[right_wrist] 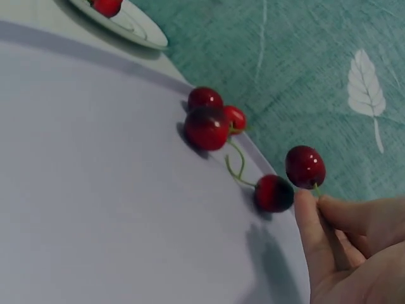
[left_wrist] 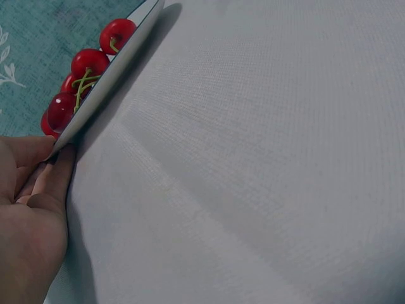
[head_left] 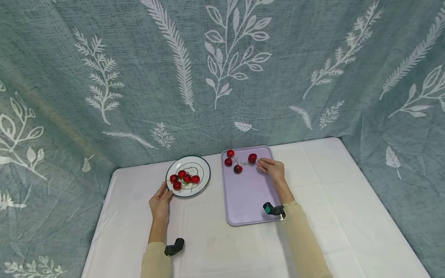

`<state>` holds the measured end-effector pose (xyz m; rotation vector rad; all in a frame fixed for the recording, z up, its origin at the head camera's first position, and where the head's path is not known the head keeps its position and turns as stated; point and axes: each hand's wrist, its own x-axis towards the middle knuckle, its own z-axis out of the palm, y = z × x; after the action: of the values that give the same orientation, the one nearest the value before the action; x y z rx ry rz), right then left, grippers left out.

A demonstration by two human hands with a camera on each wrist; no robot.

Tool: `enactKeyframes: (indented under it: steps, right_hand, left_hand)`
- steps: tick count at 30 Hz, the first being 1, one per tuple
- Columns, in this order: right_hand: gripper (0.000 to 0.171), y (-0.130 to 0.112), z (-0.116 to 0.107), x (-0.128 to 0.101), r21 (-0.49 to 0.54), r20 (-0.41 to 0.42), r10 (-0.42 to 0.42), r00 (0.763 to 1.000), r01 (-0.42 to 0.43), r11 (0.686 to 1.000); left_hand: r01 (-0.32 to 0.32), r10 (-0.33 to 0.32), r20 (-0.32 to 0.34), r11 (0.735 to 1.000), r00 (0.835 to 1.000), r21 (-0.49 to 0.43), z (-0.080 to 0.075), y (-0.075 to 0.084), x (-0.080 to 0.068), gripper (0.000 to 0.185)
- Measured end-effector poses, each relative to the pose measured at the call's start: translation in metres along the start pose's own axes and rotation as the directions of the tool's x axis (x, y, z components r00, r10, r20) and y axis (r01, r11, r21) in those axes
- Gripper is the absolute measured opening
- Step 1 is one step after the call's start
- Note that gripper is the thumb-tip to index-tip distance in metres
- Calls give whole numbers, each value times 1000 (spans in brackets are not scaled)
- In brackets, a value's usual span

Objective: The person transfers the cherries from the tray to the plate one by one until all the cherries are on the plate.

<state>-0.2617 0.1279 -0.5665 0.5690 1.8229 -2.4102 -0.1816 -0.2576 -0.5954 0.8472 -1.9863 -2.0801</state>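
Note:
My left hand grips the near left rim of a round white plate with a dark edge, thumb and fingers on either side of it. Several red cherries with green stems lie together on the plate, also seen in the left wrist view. Over the right edge of a lilac tray, my right hand pinches a dark red cherry by its stem. That cherry hangs above the tray surface, close to another cherry lying on it. More cherries sit near the tray's far left corner.
A white cloth covers the table under plate and tray. Behind it hangs a green-grey curtain with white leaf prints. Each wrist carries a small black camera. The plate stands left of the tray, with a gap between.

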Motion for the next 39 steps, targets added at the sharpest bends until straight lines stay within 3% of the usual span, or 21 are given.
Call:
enactKeyframes:
  steps: [10,27,39]
  right_hand:
    - [33,15,31,-4,111,81,-15,997,6,994]
    - [30,21,58,-14,91,124,30,992,-42,995]
    - [30,27,81,-18,50,236,-25,971,13,999]
  left_hand:
    - [19,-19,14,1000,1000,10,0,4,7,55]
    - [12,-12,1,1000,1000,6,-1,2,9,54]
    - [5,-5,9,1000,1000,24,-1,3,10,54]
